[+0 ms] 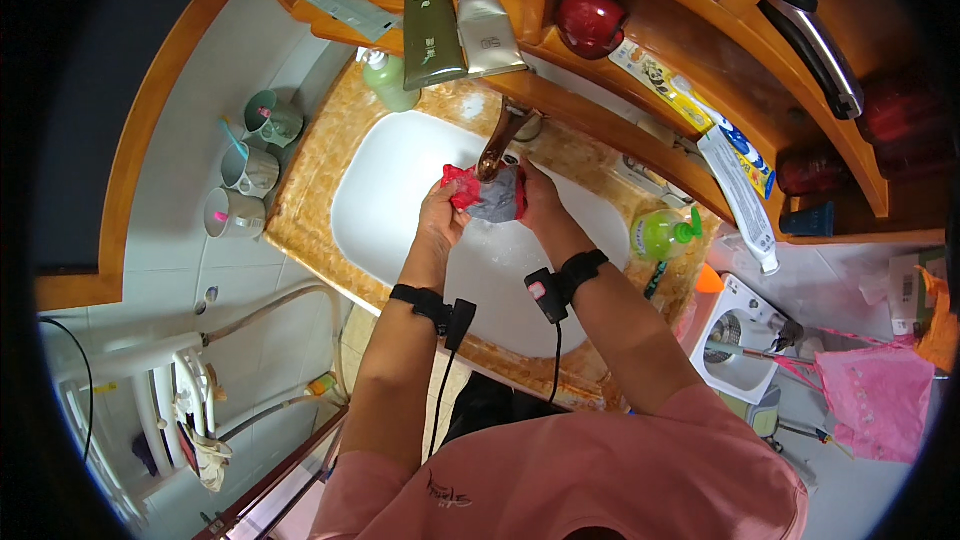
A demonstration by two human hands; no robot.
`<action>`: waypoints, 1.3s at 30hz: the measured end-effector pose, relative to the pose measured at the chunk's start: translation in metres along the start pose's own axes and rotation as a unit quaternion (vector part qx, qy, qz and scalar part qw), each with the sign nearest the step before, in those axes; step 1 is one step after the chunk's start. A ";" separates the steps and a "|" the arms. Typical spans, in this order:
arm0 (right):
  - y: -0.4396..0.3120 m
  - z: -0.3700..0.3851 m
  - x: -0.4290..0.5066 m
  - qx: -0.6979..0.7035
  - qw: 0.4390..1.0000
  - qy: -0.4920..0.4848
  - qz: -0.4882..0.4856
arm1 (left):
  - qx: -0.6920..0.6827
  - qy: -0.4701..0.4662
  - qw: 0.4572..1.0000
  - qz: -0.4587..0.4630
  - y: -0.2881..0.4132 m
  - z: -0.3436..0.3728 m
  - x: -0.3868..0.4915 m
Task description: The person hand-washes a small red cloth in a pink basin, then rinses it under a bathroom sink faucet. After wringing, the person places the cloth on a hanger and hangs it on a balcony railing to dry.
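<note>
A wet cloth item (499, 195), red at both ends and grey in the middle, is stretched between my two hands over the white washbasin (375, 187). My left hand (441, 214) grips its red left end. At the right edge, my right hand (538, 195) holds the other end. Just above the cloth hangs the spout of a bronze-coloured faucet (504, 139), and water appears to run onto the fabric. Small bubbles or splashes show in the basin below. The fingers of my right hand are partly hidden behind the cloth.
A green pump bottle (664, 234) stands right of the basin, a pale green one (390, 82) behind it. Tubes (433, 30) lie on the overhanging wooden shelf (600, 109). Several cups (251, 169) line the left wall. A mop bucket (739, 337) stands at right. Cables hang from both wrist straps.
</note>
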State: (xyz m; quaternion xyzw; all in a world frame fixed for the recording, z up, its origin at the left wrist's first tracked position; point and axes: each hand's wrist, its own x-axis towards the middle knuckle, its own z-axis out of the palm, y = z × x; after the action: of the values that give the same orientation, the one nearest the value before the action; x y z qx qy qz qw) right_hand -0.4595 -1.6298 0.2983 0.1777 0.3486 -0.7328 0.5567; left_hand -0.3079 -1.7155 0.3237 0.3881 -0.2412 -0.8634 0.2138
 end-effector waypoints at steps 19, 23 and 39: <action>0.057 0.016 -0.034 -0.507 0.837 -0.053 -0.196 | -0.178 -0.064 0.978 -0.091 -0.052 -0.003 0.007; 0.036 0.010 -0.041 -0.316 0.933 -0.046 -0.165 | -0.118 0.038 0.991 -0.059 -0.047 -0.018 0.022; 0.002 0.022 -0.026 -0.051 0.988 -0.123 -0.081 | 0.933 -0.076 0.349 -0.045 -0.128 -0.062 0.033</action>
State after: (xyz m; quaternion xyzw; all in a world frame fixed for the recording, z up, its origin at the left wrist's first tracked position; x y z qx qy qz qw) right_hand -0.4464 -1.6280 0.3297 0.0289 0.3279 -0.7728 0.5426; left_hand -0.3035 -1.6480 0.1949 0.2804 -0.8885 -0.1148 -0.3446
